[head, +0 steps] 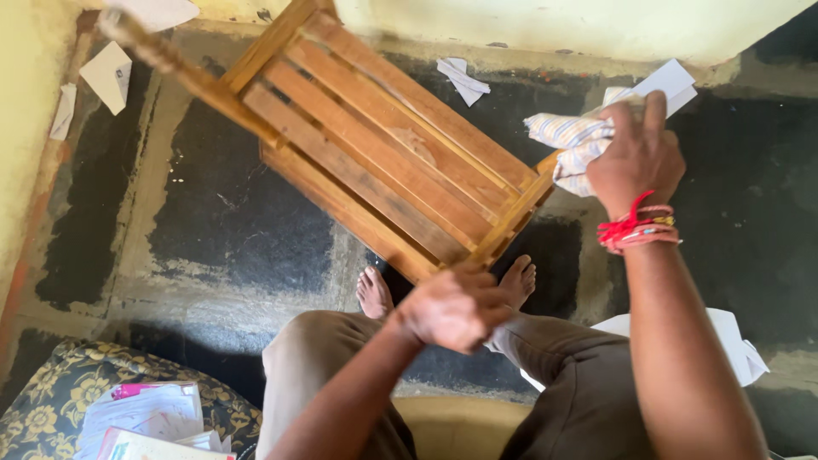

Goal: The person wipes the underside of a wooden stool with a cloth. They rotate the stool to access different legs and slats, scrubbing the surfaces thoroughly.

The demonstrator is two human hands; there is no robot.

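Note:
A wooden slatted frame [375,145], like a small stool or rack, is held tilted above the dark floor. My left hand [452,308] grips its near corner just above my knees. My right hand [635,153], with red threads round the wrist, is closed on a striped cloth [567,136] pressed against the frame's right corner. My bare feet [375,291] rest on the floor under the frame.
Crumpled and folded white papers [109,75] lie on the floor by the pale wall [528,21], with more paper [733,341] at my right. A flowered cushion [60,383] with a stack of papers [145,417] sits at lower left.

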